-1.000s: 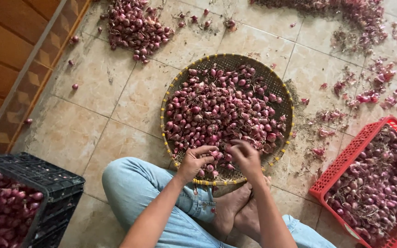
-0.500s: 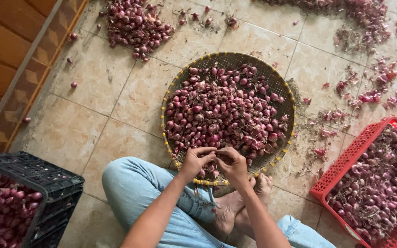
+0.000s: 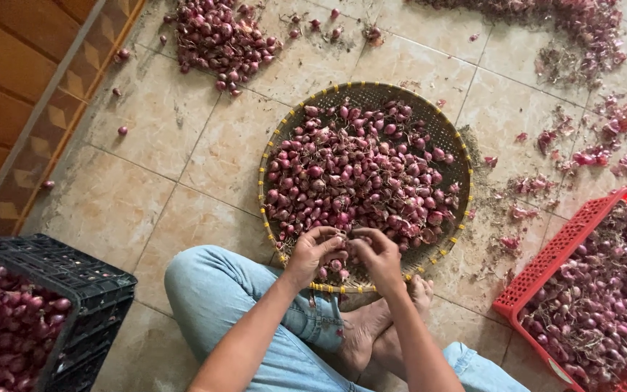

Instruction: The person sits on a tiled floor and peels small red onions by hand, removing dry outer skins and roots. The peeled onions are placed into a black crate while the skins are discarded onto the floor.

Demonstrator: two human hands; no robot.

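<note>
Both hands, left hand (image 3: 312, 250) and right hand (image 3: 375, 254), meet over the shallot-filled woven tray (image 3: 453, 145).

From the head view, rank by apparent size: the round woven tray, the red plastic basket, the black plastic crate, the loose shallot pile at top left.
1. Round woven tray, wholly in view, largest.
2-3. Red plastic basket and black plastic crate: both cut off by the frame and nearer the camera, so unranked.
4. Loose shallot pile, smallest.

tiled floor (image 3: 132, 210) | woven tray (image 3: 444, 138) | red basket (image 3: 546, 261) | black crate (image 3: 74, 272) | loose shallots (image 3: 219, 36)
</note>
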